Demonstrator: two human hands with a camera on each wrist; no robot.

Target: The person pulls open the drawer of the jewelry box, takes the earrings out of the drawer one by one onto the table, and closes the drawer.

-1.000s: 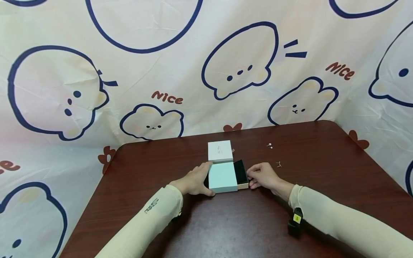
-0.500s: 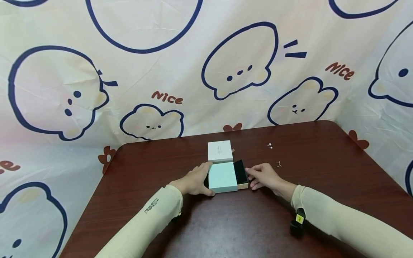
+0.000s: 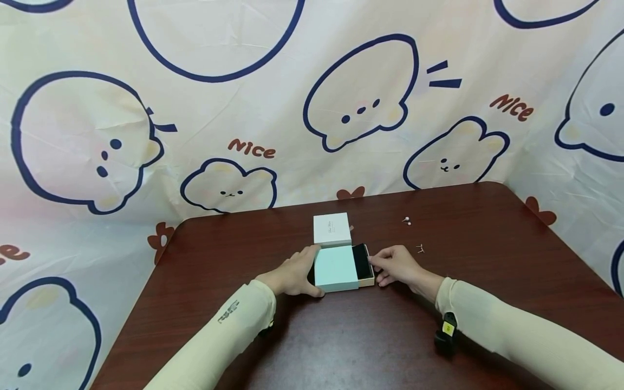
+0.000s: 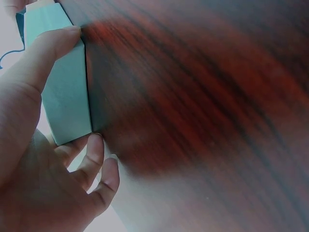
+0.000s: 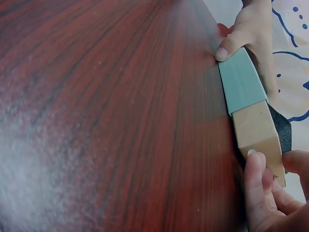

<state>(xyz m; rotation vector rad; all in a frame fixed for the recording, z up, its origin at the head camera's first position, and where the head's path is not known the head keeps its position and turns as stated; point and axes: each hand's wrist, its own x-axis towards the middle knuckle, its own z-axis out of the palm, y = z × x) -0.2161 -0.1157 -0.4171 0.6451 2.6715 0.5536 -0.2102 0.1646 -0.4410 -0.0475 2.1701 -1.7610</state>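
Note:
A pale teal jewelry box [image 3: 336,268] lies on the table in the head view, its cream drawer [image 5: 256,128] partly out to the right. Inside the drawer is a black pad [image 3: 361,261]; the right wrist view shows it tilted up above the wall. My left hand [image 3: 292,271] grips the teal sleeve at its left end, thumb on the near side, most of its fingers hidden behind in the head view. At the drawer's outer end, my right hand [image 3: 397,266] holds the drawer with curled fingers, one fingertip at the pad's edge.
A white box [image 3: 332,229] with small print stands just behind the teal one. Pearl stud earrings [image 3: 407,221] lie at the back right, with more small metal earrings [image 3: 421,249] nearer the right hand. A patterned cloth [image 3: 292,108] hangs behind the dark wooden table [image 3: 341,346].
The black pad sits lower and slightly farther left, so the drawer's cream right edge now shows. My right fingertips have shifted slightly left with it. The left hand has stayed put.

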